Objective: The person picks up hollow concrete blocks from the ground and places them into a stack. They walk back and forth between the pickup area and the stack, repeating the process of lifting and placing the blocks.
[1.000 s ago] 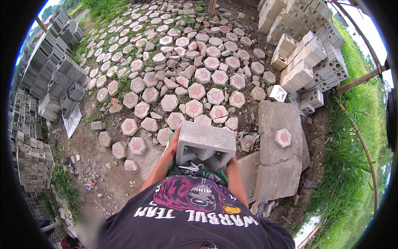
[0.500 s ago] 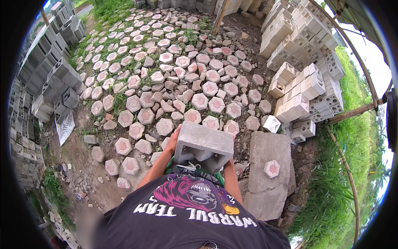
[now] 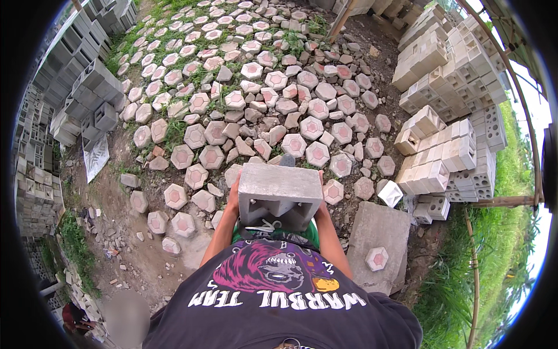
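Note:
A grey hollow concrete block [image 3: 281,181] is held level in front of my waist, its open cavities facing back toward me. My left hand [image 3: 233,196] is closed against its left end. Against the right end presses my right hand [image 3: 321,200], its fingers mostly hidden behind the block. Just past the block's far edge, a dark shoe tip [image 3: 287,160] shows among the stones. Beyond it, hexagonal pavers [image 3: 312,128] with reddish centres lie spread over the ground.
Stacked pale blocks [image 3: 439,145] line the right side, with grey block stacks [image 3: 87,87] at the left. A concrete slab [image 3: 372,232] bearing one hexagonal paver [image 3: 377,259] lies at the near right. A wooden post [image 3: 342,22] stands at the back; broken rubble covers the middle ground.
The view has shifted, and the stacks and pavers at the right sit farther right and lower. The block stays between both hands, now more level. A shoe tip has come into sight beyond it.

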### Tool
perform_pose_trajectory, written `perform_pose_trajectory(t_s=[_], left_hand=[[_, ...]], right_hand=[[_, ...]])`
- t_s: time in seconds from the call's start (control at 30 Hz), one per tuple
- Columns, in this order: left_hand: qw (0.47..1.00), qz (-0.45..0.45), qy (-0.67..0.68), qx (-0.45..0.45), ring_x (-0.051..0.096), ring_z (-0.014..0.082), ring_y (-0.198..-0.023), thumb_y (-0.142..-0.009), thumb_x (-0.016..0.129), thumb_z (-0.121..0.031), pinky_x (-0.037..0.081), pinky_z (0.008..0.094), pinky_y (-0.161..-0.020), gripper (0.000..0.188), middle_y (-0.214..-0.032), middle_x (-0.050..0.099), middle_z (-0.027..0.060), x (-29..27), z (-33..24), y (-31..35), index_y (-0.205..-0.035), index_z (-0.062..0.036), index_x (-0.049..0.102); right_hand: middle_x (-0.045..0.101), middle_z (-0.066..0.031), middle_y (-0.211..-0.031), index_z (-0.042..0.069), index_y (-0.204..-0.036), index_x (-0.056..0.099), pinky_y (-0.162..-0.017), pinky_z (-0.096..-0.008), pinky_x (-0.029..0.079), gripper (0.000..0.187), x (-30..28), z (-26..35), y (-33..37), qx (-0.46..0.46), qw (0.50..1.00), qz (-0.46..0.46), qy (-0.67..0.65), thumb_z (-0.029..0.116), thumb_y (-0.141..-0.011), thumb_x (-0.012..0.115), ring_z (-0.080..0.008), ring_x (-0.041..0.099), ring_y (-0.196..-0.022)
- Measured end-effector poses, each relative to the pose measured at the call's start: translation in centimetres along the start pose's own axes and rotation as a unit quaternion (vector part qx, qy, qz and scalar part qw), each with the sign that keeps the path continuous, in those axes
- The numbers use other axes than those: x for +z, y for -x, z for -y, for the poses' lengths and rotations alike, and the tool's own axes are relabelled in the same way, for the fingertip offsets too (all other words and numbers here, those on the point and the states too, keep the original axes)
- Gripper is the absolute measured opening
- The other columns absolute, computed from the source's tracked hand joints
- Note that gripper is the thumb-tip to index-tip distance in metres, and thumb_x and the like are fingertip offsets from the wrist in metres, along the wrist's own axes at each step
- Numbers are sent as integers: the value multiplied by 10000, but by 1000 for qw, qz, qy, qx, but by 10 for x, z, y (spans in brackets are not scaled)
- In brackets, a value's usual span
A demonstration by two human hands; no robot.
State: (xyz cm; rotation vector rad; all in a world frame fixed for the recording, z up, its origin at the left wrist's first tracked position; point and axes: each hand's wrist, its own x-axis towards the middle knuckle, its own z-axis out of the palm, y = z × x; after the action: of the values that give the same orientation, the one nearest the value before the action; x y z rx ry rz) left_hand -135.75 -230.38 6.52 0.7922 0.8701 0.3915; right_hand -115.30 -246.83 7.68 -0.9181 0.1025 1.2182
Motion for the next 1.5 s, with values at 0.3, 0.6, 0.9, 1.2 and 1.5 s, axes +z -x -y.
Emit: perform_pose_trajectory(t_s=[0.3, 0.6, 0.9, 1.2, 1.5], left_hand=[[992, -52, 104, 39, 598, 142, -926, -975, 342, -529, 480, 288, -802, 595, -1064, 643, 50, 57, -62, -136, -1202, -36, 585], [994, -78, 49, 65, 593, 142, -951, -979, 343, -524, 460, 285, -859, 604, -1089, 636, 57, 103, -120, -218, -1215, -16, 569], [994, -96, 33, 50, 583, 142, -958, -958, 365, -562, 442, 277, -868, 655, -1061, 647, 84, 102, -188, -343, -1142, 13, 620], [995, -58, -83, 17, 561, 154, -915, -951, 343, -579, 434, 291, -835, 690, -1022, 645, 87, 76, -363, -526, -1123, 24, 630], [998, -29, -36, 31, 562, 164, -905, -930, 372, -606, 439, 297, -830, 717, -992, 650, 98, 70, -470, -653, -1106, 38, 635]], right_hand=[[589, -100, -1191, 23, -1264, 521, -936, -315, 432, 742, 69, 145, -144, 41, 990, 39, 133, 648, -926, 309, -196, 563, -1067], [605, -104, -1159, 16, -1249, 531, -904, -309, 453, 752, 62, 213, -253, 101, 989, 60, 88, 657, -917, 324, -202, 585, -1020], [615, -102, -1114, 21, -1215, 549, -876, -302, 467, 739, 108, 262, -371, 126, 988, 44, 72, 661, -911, 338, -194, 593, -974], [616, -100, -1103, 25, -1209, 552, -872, -301, 469, 734, 217, 325, -542, 68, 994, 16, 81, 662, -911, 340, -194, 594, -967], [618, -98, -1092, 29, -1202, 555, -868, -301, 471, 730, 315, 385, -647, 4, 996, -19, 83, 662, -910, 342, -194, 595, -959]])
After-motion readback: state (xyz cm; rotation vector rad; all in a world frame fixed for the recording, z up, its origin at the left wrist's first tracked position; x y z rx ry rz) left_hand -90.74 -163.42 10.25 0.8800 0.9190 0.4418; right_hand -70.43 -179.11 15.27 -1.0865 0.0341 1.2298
